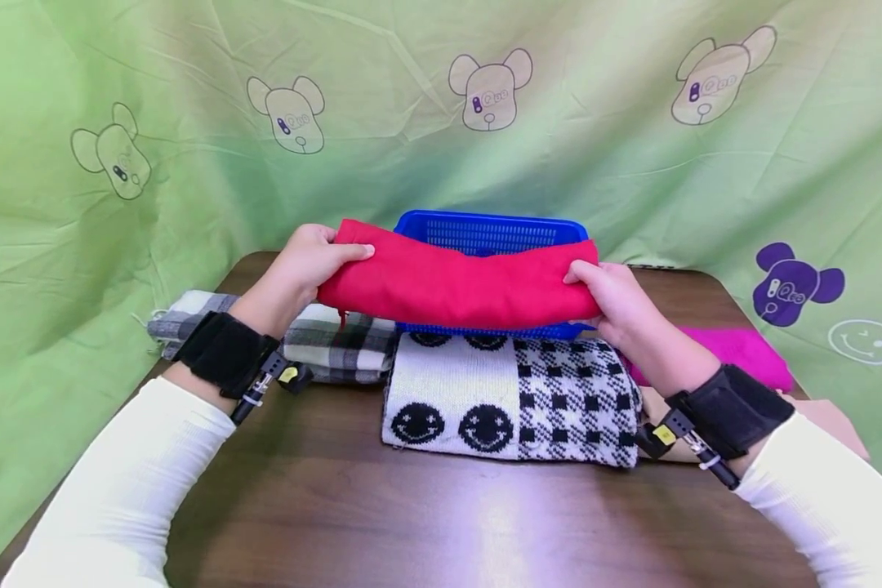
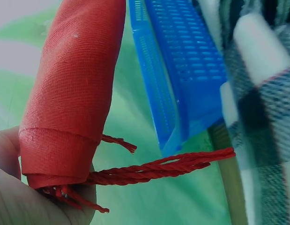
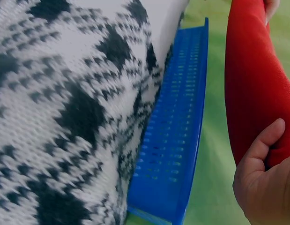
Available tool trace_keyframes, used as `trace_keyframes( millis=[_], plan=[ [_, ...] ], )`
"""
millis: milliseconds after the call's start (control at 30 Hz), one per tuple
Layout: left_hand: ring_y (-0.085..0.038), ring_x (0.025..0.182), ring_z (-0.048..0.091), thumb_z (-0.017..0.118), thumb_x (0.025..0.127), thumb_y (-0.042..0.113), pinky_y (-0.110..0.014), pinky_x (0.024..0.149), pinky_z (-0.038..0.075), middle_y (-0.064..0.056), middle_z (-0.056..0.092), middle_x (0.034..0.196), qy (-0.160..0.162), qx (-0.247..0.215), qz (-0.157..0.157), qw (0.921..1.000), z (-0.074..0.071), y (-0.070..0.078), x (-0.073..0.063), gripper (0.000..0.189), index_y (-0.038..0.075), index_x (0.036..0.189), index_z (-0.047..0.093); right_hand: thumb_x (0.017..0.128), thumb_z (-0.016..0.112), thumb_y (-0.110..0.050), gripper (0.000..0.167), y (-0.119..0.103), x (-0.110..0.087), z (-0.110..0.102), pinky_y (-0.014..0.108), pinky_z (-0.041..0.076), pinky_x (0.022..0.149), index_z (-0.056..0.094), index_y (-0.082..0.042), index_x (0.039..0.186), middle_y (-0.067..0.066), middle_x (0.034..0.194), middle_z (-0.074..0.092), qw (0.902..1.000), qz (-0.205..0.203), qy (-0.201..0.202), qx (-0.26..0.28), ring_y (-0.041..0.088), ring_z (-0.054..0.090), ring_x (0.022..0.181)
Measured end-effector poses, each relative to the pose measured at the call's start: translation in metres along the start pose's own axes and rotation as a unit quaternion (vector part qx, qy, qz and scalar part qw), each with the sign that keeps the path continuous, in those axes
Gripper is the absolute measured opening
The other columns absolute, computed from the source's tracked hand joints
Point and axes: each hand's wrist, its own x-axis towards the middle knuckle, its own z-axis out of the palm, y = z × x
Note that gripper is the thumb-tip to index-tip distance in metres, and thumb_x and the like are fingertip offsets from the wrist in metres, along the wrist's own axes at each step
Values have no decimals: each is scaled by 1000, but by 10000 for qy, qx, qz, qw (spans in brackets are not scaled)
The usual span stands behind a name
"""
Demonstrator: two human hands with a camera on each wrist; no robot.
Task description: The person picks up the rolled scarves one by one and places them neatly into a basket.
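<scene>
A folded red scarf [image 1: 463,282] with twisted fringe is stretched between both hands, raised in front of a blue plastic basket [image 1: 488,229]. My left hand [image 1: 319,257] grips its left end, thumb on the near face. At the other end my right hand [image 1: 610,294] pinches the cloth between thumb and fingers. In the left wrist view, red tassels [image 2: 159,168] hang out of the rolled end beside the palm. The right wrist view shows the thumb lying along the red cloth [image 3: 252,79]. The scarf hides much of the basket's front and inside.
A folded black-and-white knit scarf [image 1: 456,392] with smiley faces lies before the basket. Left of it is a plaid scarf [image 1: 345,343]. Magenta cloth [image 1: 735,355] and a beige folded piece [image 1: 826,416] lie at the right. A green curtain [image 1: 382,98] hangs behind the brown table [image 1: 412,523].
</scene>
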Motion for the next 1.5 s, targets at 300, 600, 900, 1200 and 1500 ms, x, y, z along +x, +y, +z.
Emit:
trace_keyframes(
  millis=[300,600,900,1200,1500],
  plan=[
    [-11,59,63,71,89,19,-24,56,54,-2,63,82,109,95,122,9998,5,6,12,32,-5,108,60,88,56,-12,23,-2,10,-1,24,51,51,49,-5,109,1,93,60,9998,-87,194,-52,13,61,69],
    [-12,59,63,71,90,20,-26,56,53,-2,62,79,94,39,-59,9999,15,5,27,30,-2,107,58,87,55,-14,24,-3,24,-5,25,51,52,50,-4,109,3,98,56,9982,-177,493,-307,12,60,68],
    [-13,66,60,71,90,21,-26,61,52,-9,60,97,186,342,-50,9992,28,3,45,39,-6,116,59,87,55,-15,25,-2,39,-11,25,51,53,51,-4,109,5,104,53,9950,-237,739,-627,12,58,70],
    [-16,70,59,71,89,18,-27,63,51,-11,61,98,405,392,26,9984,45,5,61,33,-5,109,59,86,55,-17,30,0,57,-15,24,51,54,52,-3,112,7,107,52,9884,-342,996,-1096,13,57,71],
    [-26,102,57,72,88,17,-33,83,51,-15,57,122,643,567,-154,9962,58,3,81,44,-4,122,54,81,56,-13,23,1,77,-20,25,50,47,52,-3,102,-1,79,57,9834,-336,1182,-1334,11,56,54]
  ],
)
